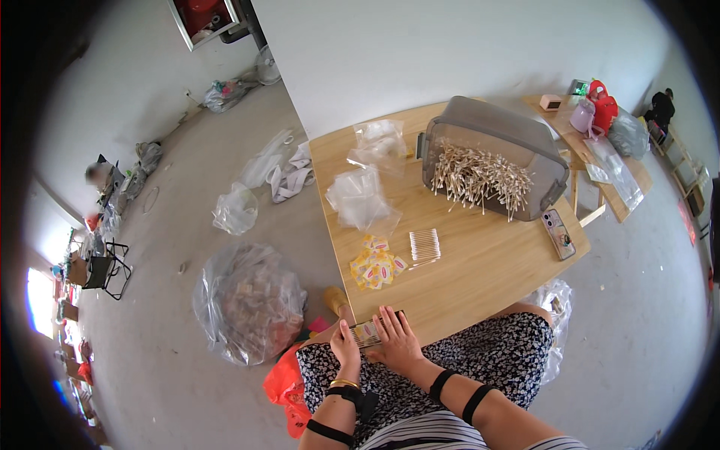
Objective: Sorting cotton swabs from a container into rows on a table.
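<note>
At the table's near edge, above my lap, a small flat pack of cotton swabs with a yellow-and-white label lies between my hands. My left hand is closed on its left end, the thumb along the side. Over the right part lies my right hand, fingers stretched across to the far edge and thumb at the near edge. Farther up the table, a pile of yellow-and-white label cards sits beside a neat row of loose cotton swabs.
A grey plastic bin tipped on its side holds many loose swabs. Clear bags lie on the wooden table, a phone at its right. A large filled bag and a red bag are at the left.
</note>
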`<state>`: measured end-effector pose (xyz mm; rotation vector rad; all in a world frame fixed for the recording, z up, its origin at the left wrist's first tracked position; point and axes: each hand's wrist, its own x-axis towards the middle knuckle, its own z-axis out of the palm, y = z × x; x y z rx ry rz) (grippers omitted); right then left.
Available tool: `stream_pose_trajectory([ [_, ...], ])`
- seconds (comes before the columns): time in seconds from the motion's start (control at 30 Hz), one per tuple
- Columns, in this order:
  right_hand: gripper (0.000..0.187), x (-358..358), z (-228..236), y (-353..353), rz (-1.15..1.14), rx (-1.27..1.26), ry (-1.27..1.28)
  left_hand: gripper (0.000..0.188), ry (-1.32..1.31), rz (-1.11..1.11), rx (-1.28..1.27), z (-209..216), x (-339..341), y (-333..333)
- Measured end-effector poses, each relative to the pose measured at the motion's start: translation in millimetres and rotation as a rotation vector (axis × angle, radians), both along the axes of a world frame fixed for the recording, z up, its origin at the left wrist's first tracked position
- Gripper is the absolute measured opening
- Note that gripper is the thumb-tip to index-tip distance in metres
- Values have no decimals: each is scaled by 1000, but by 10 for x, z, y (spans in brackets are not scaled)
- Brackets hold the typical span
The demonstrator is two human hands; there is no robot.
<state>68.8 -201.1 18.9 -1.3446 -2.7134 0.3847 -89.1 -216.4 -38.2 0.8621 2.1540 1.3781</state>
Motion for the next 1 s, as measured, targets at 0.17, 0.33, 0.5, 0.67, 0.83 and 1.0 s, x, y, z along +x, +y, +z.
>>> stream_pose_trajectory([
  [0.17,95,272,-62,86,-44,-17,107,58,-77,-92,-128,81,-152,-40],
  [0.33,96,229,5,59,-1,72,-58,51,76,-163,-39,1,-274,-84],
  [0.5,101,-24,13,-1,20,25,-45,49,8,-154,3,-1,-181,-27],
  [0.67,105,-42,-23,-8,11,36,-8,51,-52,-163,-33,35,-168,-30],
  [0.83,102,13,0,40,37,49,-49,52,-75,-203,-68,-62,-312,-76],
  [1.0,69,459,-4,352,-8,-35,334,43,-394,-112,-14,-44,-585,-177],
])
